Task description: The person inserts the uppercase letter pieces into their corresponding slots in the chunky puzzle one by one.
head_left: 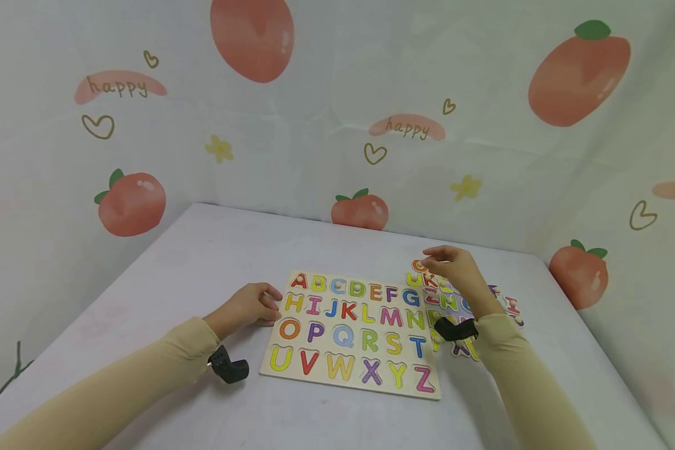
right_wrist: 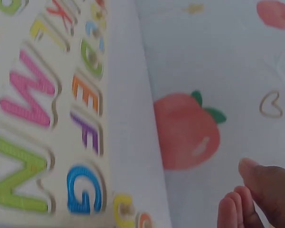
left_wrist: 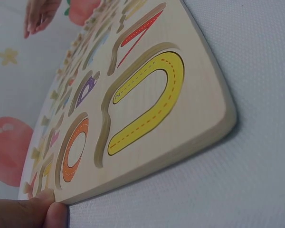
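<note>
A wooden alphabet puzzle board point(head_left: 322, 317) with coloured letters lies flat on the table. My left hand point(head_left: 250, 305) is at its left edge, and in the left wrist view the fingertips point(left_wrist: 46, 195) pinch that edge. Knobs stand on the A, B, C and D in the top row; E point(right_wrist: 86, 93), F and G show as recesses without knobs. My right hand point(head_left: 452, 265) hovers over the loose letter pieces at the board's right, near an orange piece point(head_left: 417, 265). Its thumb and fingers point(right_wrist: 249, 168) are apart, with nothing seen between them.
Several knobbed letter pieces lie crowded along the board's right side, including a yellow U point(head_left: 413, 280) and a pink I point(head_left: 512, 305); my right forearm partly hides them. A cloth backdrop point(head_left: 315, 144) with printed fruit rises behind the white table point(head_left: 225, 250).
</note>
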Motion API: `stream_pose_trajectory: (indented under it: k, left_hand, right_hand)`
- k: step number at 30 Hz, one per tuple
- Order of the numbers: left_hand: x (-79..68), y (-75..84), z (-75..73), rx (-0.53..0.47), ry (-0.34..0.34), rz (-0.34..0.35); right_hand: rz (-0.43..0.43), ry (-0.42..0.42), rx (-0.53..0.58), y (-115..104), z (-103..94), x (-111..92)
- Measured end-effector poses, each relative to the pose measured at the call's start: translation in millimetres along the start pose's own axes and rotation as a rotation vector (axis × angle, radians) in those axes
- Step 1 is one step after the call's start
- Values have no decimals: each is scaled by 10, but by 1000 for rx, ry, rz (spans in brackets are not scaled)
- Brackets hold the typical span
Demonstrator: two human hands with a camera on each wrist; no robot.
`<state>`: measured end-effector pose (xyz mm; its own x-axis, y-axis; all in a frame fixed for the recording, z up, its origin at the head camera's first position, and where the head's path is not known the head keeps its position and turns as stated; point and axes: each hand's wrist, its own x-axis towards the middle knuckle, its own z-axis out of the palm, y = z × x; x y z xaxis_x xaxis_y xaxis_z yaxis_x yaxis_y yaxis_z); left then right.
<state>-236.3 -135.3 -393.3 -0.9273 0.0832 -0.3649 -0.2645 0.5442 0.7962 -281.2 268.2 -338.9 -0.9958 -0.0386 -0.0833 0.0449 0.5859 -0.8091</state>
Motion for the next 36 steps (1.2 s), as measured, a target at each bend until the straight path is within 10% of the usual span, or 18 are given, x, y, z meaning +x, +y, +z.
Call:
stream_pose_trajectory:
  k: [17, 36]
  left_hand:
    - [-12, 15, -1, 15, 3, -9]
    - [28, 2, 11, -13, 5, -24]
  right_hand:
    - [106, 183, 66, 558, -189, 211]
    - [229, 123, -75, 725, -167, 459]
